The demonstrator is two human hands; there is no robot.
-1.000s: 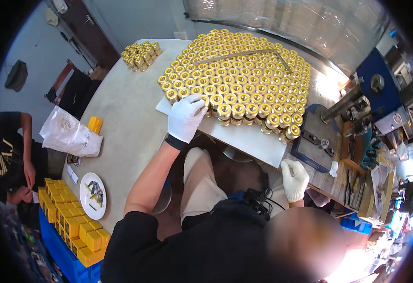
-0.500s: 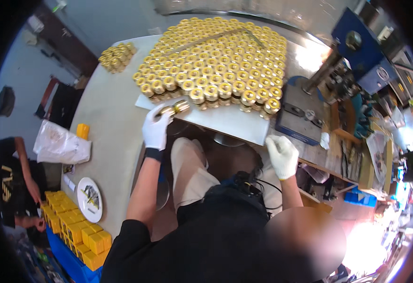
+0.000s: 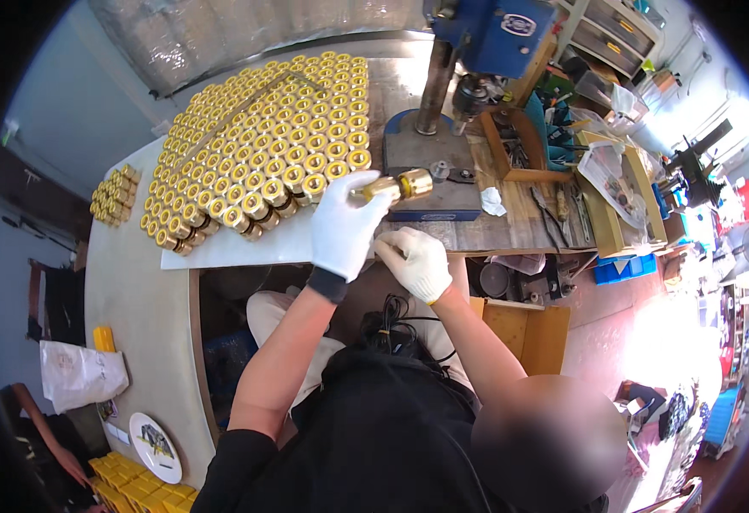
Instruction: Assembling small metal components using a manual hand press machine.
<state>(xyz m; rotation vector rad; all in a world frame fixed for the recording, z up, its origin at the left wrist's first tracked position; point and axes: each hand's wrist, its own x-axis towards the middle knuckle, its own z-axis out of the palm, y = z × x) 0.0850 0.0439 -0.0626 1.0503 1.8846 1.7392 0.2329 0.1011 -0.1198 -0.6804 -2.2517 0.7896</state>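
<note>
A brass fitting (image 3: pixel 413 183) is gripped by the left hand (image 3: pixel 346 227); fingers are curled on the right hand (image 3: pixel 420 265); whether anything is held there cannot be told

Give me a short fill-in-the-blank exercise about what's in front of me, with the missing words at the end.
The left hand and the right hand both wear pale ____.
The lifted brass-coloured fitting is held in the ____ hand.
In the picture, the drill press stands to the ____ of the massed fittings.
Beside the white bag, the small block is coloured ____.

Missing words: gloves; left; right; yellow.
</note>
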